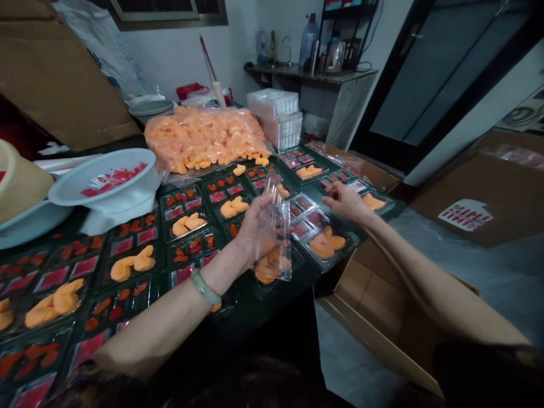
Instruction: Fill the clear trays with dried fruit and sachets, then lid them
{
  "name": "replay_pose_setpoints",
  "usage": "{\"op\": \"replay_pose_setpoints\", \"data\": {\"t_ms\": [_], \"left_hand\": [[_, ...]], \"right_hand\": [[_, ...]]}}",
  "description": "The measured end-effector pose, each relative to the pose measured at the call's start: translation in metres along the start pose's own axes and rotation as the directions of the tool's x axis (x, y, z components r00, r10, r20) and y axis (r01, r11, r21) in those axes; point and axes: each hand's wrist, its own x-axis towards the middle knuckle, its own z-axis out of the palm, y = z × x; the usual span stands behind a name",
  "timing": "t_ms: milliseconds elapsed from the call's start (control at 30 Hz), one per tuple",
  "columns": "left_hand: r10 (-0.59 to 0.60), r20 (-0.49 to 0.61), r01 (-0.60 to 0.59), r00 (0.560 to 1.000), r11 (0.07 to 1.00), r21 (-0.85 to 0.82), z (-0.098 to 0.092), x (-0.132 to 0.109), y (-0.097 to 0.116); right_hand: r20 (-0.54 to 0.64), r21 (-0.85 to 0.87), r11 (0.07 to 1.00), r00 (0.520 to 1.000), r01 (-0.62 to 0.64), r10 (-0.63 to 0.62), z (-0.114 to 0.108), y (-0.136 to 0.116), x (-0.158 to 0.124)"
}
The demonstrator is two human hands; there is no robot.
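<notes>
My left hand (250, 226), with a green bangle on the wrist, is closed around clear plastic lids (278, 226) held upright over the table. Behind the lids sits a tray with orange pieces. My right hand (343, 201) has its fingers curled together above the trays at the right; whatever is between the fingertips is too small to tell. Just below it lies a clear tray (325, 235) with orange pieces and red packets. Rows of similar trays (189, 224) cover the dark green table, holding orange pieces, red-brown pieces and red packets.
A large bag of orange pieces (208, 136) lies at the back beside stacked clear trays (276, 116). A pale blue bowl (106, 181) holds red packets at the left. An open cardboard box (382, 306) stands below the table's right edge, with another box (480, 192) farther right.
</notes>
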Motion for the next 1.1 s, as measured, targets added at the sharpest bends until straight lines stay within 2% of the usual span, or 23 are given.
{"op": "replay_pose_setpoints", "data": {"t_ms": [33,67,133,233,333,433,533,600,633,700,733,767,800,833,867,900,967,1100], "left_hand": [[0.023,0.011,-0.023,1.0,1.0,-0.003,-0.003,-0.004,0.005],[0.053,0.021,-0.053,0.998,0.999,-0.005,-0.008,-0.008,0.01],[0.115,0.032,-0.114,0.993,0.993,-0.007,-0.019,-0.02,0.023],[0.174,0.041,-0.175,0.984,0.985,0.01,-0.034,-0.039,0.037],[0.199,0.06,-0.199,0.978,0.98,-0.002,-0.046,-0.056,0.042],[0.208,0.071,-0.204,0.976,0.977,-0.056,-0.054,-0.065,0.04],[0.205,0.082,-0.196,0.975,0.975,-0.106,-0.061,-0.069,0.035],[0.212,0.084,-0.2,0.974,0.972,-0.125,-0.063,-0.07,0.032],[0.221,0.079,-0.21,0.972,0.969,-0.128,-0.062,-0.071,0.029],[0.263,0.049,-0.255,0.963,0.958,-0.13,-0.059,-0.069,0.023],[0.293,0.033,-0.287,0.956,0.95,-0.126,-0.057,-0.068,0.019],[0.323,0.03,-0.318,0.946,0.941,-0.113,-0.054,-0.066,0.015],[0.345,0.048,-0.34,0.937,0.936,-0.088,-0.052,-0.065,0.011],[0.367,0.071,-0.364,0.927,0.93,-0.059,-0.05,-0.063,0.007],[0.382,0.089,-0.381,0.92,0.924,-0.031,-0.048,-0.063,0.003],[0.387,0.094,-0.389,0.917,0.921,-0.006,-0.046,-0.063,0.0],[0.384,0.062,-0.387,0.921,0.922,0.029,-0.045,-0.066,-0.004],[0.339,0.003,-0.339,0.941,0.938,0.07,-0.045,-0.075,-0.003]], "right_hand": [[-0.064,-0.119,0.988,0.992,0.097,-0.105,0.004,-0.007,-0.013],[-0.075,-0.238,0.954,0.976,0.182,-0.205,0.01,-0.015,-0.027],[0.033,-0.375,0.885,0.958,0.276,-0.284,0.023,-0.029,-0.05],[0.192,-0.444,0.856,0.961,0.264,-0.198,0.036,-0.038,-0.063],[0.241,-0.473,0.859,0.966,0.197,-0.089,0.035,-0.034,-0.049],[0.247,-0.496,0.854,0.968,0.158,-0.036,0.027,-0.023,-0.029],[0.243,-0.523,0.839,0.97,0.149,-0.021,0.021,-0.017,-0.019],[0.21,-0.54,0.829,0.977,0.143,-0.031,0.018,-0.025,-0.022],[0.158,-0.528,0.839,0.986,0.135,-0.06,0.016,-0.035,-0.026],[0.033,-0.361,0.918,0.986,0.164,-0.163,0.014,-0.068,-0.041],[-0.01,-0.19,0.959,0.976,0.21,-0.216,0.013,-0.09,-0.05],[0.023,0.062,0.961,0.962,0.269,-0.271,0.014,-0.113,-0.06],[0.156,0.325,0.905,0.928,0.274,-0.337,0.016,-0.136,-0.07],[0.268,0.536,0.819,0.88,0.203,-0.393,0.019,-0.157,-0.078],[0.315,0.664,0.736,0.842,0.134,-0.438,0.024,-0.175,-0.085],[0.339,0.75,0.658,0.814,0.069,-0.472,0.03,-0.188,-0.089],[0.339,0.844,0.536,0.791,-0.017,-0.509,0.043,-0.203,-0.091],[0.366,0.91,0.387,0.731,-0.151,-0.576,0.063,-0.198,-0.08]]}}
